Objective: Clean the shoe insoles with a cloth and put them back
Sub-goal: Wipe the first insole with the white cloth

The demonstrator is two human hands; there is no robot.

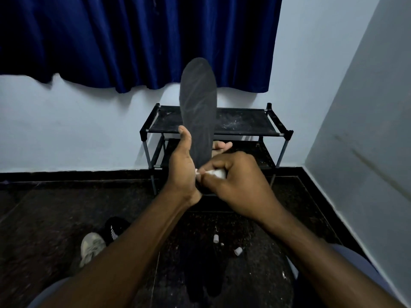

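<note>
A: Where is the insole (198, 103)?
B: Dark, upright, toe end up, held in front of the black shoe rack (244, 121). The left hand (181, 167) grips its lower half: thumb on the near face, fingers (222, 145) wrapped behind.
A: And the right hand (235, 181)?
B: Curled round a white cloth (216, 173), pressed to the insole's heel end, touching the left palm.
A: Shoes?
B: A grey shoe (92, 246) and a black shoe (115, 227) on the floor, low left, well apart from both hands.
</note>
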